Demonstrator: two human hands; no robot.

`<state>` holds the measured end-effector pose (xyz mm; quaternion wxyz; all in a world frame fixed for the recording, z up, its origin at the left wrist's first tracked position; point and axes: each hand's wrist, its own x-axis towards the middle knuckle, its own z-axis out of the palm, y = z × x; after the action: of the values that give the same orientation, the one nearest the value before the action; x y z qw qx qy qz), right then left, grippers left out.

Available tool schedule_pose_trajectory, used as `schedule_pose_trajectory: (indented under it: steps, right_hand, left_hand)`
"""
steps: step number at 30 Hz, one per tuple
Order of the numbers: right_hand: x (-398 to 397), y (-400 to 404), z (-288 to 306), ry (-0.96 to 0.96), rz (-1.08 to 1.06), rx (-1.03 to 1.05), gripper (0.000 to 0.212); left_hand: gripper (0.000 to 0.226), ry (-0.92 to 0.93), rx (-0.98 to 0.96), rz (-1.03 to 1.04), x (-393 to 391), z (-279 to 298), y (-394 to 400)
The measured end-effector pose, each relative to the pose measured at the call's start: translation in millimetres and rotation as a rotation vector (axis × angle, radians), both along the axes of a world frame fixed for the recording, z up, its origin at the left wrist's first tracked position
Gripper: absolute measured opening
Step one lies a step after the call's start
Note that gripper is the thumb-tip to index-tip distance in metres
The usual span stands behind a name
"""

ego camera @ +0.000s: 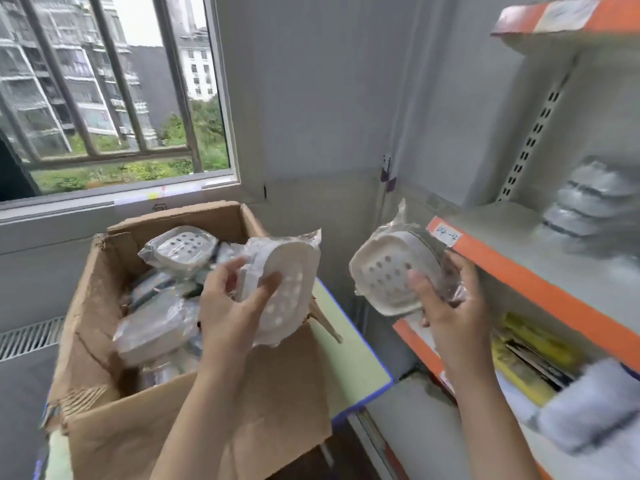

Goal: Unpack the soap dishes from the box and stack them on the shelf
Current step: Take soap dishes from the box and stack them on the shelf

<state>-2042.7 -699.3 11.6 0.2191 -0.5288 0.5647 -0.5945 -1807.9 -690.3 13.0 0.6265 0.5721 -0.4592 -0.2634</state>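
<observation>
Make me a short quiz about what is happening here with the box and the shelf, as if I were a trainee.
1. True or false: each hand holds a wrapped soap dish.
2. Where is the right hand's dish? A) inside the box B) in front of the shelf edge C) on the windowsill
3. Fill in: the soap dishes are wrapped in clear ____.

Key
1. True: the left hand grips one soap dish, the right hand another.
2. B: it is at the orange shelf edge, with a stack of dishes already on that shelf; the box still holds more.
3. Plastic.
</observation>
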Motion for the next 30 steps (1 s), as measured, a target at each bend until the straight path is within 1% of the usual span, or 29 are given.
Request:
schedule_pose_trajectory:
  steps: [3,5,10,13,18,21,22,24,26,28,30]
  right_hand:
    - [-50,22,-3,-0.026,-0.091,-0.016,0.049]
    - [-83,35,-1,-0.042,-0.166,-0.030,0.046]
    - [-164,73,4,-0.068,-0.325,-0.052,0.041]
    - [-210,96,6,-0.060,-0.400,-0.041,0.047]
    - [-280,128,8,-0.068,-0.522,-0.047,0.044]
    - [-315,145,10,-0.022,-0.575,-0.037,0.055]
    - [-325,151,10,-0.005,-0.594,-0.035,0.057]
    - [-344,160,9,0.027,-0.637,-0.037,0.050]
    - [-359,169,8,0.102,-0.695,-0.032,0.044]
    - [-372,177,4,0.240,-0.745,-0.015,0.047]
    - [-383,183,-3,0.411,-0.767,0.068,0.053]
  left_hand:
    - [0.043,0.008,-0.026,-0.018,-45,2,-11]
    - [0.042,0.041,-0.039,-0.061,-79,7,-18]
    - [0.046,0.035,-0.048,-0.281,-183,15,-23]
    - [0.045,0.025,-0.036,-0.395,-240,16,-22]
    - [0.042,0.016,-0.065,-0.547,-322,17,-16]
    - [0.043,-0.008,-0.095,-0.631,-367,17,-10]
    - [0.041,-0.031,-0.125,-0.646,-381,16,-7]
    - [0.040,-0.107,-0.202,-0.670,-407,13,-2]
    - [0.041,-0.202,-0.284,-0.701,-428,7,-1]
    - [0.044,-0.349,-0.376,-0.725,-447,-1,-3]
    - [0.049,-0.535,-0.467,-0.694,-464,-6,-7]
